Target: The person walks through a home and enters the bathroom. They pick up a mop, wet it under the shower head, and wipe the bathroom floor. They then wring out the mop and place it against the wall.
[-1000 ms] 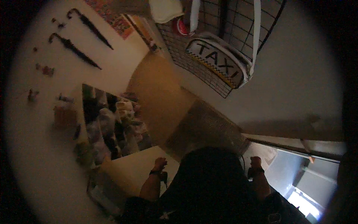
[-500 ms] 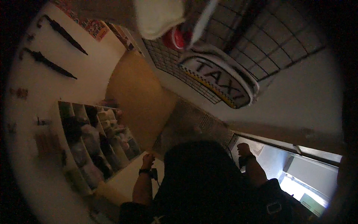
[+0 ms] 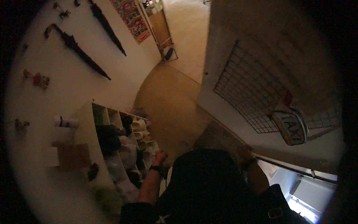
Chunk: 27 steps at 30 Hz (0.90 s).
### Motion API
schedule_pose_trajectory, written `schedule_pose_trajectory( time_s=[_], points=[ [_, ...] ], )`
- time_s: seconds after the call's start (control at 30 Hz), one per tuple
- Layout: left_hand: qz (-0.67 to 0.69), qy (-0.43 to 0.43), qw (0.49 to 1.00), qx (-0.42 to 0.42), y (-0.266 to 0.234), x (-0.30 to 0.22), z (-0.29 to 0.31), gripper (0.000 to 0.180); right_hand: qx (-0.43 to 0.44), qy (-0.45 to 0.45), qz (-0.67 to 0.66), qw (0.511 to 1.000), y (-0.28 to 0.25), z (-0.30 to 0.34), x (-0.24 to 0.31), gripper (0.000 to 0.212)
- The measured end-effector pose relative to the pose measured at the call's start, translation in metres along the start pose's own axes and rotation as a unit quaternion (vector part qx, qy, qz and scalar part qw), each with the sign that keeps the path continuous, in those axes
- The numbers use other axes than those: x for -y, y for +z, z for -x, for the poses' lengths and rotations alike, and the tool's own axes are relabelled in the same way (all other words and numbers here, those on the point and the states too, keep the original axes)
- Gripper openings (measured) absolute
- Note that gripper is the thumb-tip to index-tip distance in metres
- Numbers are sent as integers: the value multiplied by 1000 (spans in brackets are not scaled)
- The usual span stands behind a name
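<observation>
On the left, 1 cubby shelf [image 3: 89, 121] stands near the left hand [image 3: 160, 158], curled closed; the right hand [image 3: 245, 154] is too dark to tell its grip. Far left hang 2 umbrellas [image 3: 81, 55]; right, 1 bag [image 3: 291, 128] on 1 grid [image 3: 250, 86].

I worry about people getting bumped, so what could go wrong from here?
The left hand looks close to the packed cubby shelf, so it might bump the shelf or knock something loose, though I can't tell if they touch. A foot could perhaps catch on the dark mat just ahead of the body. The dim light might make both harder to notice.
</observation>
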<state>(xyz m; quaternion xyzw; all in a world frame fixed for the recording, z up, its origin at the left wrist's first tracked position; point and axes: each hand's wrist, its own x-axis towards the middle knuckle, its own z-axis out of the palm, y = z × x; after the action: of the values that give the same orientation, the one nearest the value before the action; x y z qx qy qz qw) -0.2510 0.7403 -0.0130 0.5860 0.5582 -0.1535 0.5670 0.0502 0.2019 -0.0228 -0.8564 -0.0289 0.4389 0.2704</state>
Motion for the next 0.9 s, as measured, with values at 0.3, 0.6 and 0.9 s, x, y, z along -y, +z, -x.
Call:
schedule_pose_trajectory(
  time_s=[0.3,0.6,0.9],
  points=[
    [90,29,995,-16,-39,4,-22,25,140,-133,106,975,40,-113,311,37],
    [161,37,984,-60,-45,6,-109,24,129,-175,378,900,88,-273,507,34],
    [-28,57,997,33,-104,-131,-175,13,60,-176,212,959,32,-380,634,33]
  ],
)
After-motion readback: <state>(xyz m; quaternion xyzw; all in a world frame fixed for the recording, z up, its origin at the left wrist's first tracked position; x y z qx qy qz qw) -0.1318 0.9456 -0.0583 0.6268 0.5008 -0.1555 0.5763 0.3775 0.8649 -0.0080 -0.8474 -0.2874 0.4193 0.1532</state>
